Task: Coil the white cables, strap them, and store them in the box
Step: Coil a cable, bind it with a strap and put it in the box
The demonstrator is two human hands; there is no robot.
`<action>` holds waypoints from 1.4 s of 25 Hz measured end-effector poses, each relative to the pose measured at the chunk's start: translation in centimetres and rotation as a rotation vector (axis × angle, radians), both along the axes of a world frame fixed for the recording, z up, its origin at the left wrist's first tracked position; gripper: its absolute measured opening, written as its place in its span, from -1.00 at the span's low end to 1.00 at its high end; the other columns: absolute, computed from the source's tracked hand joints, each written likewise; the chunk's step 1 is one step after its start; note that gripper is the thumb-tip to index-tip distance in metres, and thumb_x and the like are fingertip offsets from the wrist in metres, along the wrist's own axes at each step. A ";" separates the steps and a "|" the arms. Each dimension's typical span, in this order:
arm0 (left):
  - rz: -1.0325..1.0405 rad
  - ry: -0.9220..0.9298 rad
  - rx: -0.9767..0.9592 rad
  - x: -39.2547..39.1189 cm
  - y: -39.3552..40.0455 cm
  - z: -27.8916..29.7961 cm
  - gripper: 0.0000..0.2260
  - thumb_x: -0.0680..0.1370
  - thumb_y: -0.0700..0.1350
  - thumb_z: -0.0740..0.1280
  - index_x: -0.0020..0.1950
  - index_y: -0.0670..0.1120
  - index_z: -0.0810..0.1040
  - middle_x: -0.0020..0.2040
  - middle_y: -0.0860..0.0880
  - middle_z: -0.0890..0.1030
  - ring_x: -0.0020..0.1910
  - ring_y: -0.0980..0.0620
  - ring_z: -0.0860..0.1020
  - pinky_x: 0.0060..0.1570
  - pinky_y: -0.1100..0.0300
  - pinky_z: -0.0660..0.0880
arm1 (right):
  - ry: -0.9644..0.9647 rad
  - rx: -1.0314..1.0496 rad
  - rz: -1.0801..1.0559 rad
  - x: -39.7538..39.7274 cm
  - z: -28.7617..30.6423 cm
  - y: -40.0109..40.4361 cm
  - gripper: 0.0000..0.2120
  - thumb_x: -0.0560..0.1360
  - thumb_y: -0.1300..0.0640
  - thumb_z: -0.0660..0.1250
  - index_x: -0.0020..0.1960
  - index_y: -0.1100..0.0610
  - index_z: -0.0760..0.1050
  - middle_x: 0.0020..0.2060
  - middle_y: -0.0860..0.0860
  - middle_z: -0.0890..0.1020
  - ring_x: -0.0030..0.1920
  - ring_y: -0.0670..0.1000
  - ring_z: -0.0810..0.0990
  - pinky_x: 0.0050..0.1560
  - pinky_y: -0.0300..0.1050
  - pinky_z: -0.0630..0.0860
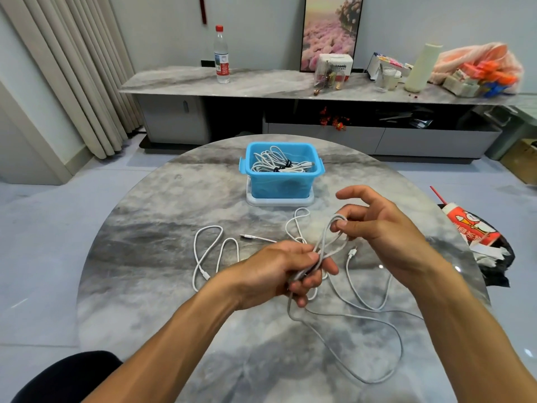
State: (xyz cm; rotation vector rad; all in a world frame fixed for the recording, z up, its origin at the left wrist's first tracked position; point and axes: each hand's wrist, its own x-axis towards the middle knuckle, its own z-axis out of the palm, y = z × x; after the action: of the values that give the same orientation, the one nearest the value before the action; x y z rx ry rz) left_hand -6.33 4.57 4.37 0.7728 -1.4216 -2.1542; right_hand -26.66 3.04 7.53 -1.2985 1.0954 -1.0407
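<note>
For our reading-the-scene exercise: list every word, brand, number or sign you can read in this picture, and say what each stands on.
"...sonic", first letters hidden: white box on the sideboard.
Water bottle label: too small to read.
Red paper cup beside the table: characters too blurred to read.
Colourful box on the sideboard: print too small to read.

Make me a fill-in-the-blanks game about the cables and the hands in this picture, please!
1. The coiled cables lie inside a box coloured ____.
2. The left hand grips a bundle of white ____.
3. The right hand pinches a ____ of the cable being coiled.
4. The water bottle has a cap coloured ____.

Missing words: blue; cable; loop; red
</note>
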 end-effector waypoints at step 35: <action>0.939 0.069 -0.239 4.6 -3.6 2.5 -0.73 0.70 -0.15 0.04 -0.15 -0.08 0.40 -0.44 0.09 0.30 -0.50 0.14 0.21 -0.38 0.19 0.20 | 0.424 0.216 0.301 5.7 -3.9 1.5 -0.68 0.56 -0.01 0.38 -0.32 0.09 0.56 -0.53 -0.04 0.39 -0.53 -0.08 0.36 -0.50 -0.18 0.40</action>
State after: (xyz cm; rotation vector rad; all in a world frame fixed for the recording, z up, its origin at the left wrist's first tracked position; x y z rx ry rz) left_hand -1.69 1.01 6.87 0.9934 -0.9538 -1.2523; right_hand -21.01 4.50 3.65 -1.4872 1.2376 -0.4189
